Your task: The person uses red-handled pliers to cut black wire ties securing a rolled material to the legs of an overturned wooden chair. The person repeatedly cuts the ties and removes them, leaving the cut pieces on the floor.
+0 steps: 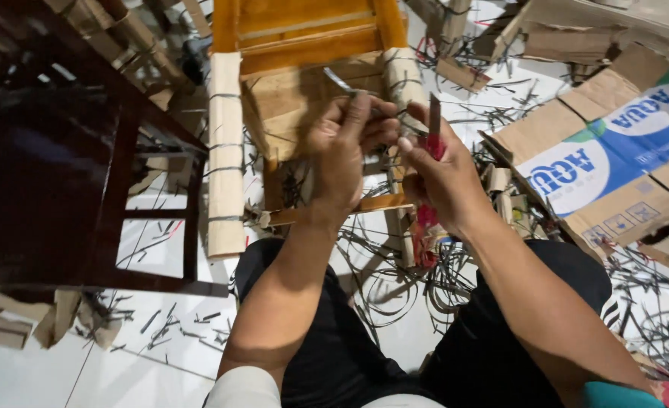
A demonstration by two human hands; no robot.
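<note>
Left hand (pixel 347 155) grip pinched on a dark strap (pixel 340 81) at the cardboard-wrapped chair leg (pixel 404 91) | right hand (pixel 444 177) grip closed on a red-handled cutter (pixel 433 132), blade up, just beside the left fingers | orange wooden chair (pixel 304 45) on its side on white floor (pixel 55 370) | cut strap scraps (pixel 395 279), flattened cardboard box (pixel 614 159) near right.

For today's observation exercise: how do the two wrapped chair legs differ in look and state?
The left wrapped leg shows in full, cardboard covered and bound by several dark straps; the right wrapped leg is partly hidden behind the hands. No hand touches the left one, while the left hand and right hand, holding a red-handled tool, work at the right one. Both are pale, cardboard wrapped.
</note>
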